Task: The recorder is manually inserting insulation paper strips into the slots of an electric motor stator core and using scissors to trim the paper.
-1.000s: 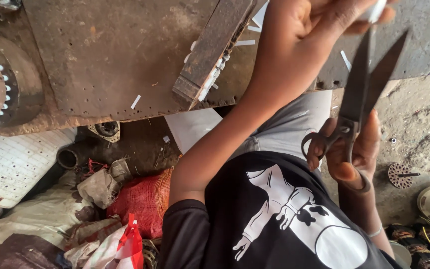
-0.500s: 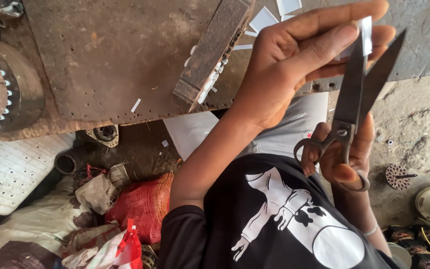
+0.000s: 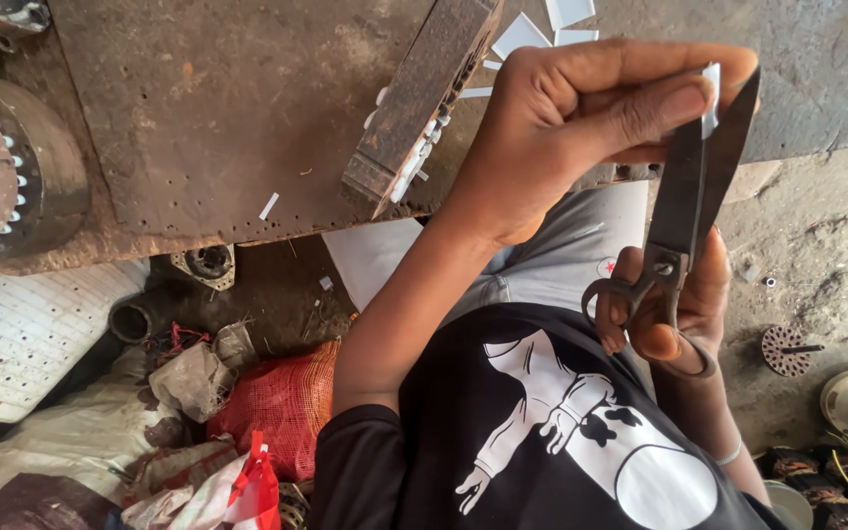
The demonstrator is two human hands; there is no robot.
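Left hand point(image 3: 581, 128) raised with thumb and fingers pinched together; right hand point(image 3: 674, 304) curled closed below it

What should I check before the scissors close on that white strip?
1. White strip pinched by left hand thumb and fingers: ok.
2. Strip lies between the blades of the scissors: ok, blades slightly apart around it.
3. Right hand seated in the handle loops: ok.
4. Left thumb clear of the blade edges: not ok, thumb tip lies right against them.
5. Cut line marked on the strip: cannot tell, too small.
6. Wooden block on the metal table clear of the hands: ok.
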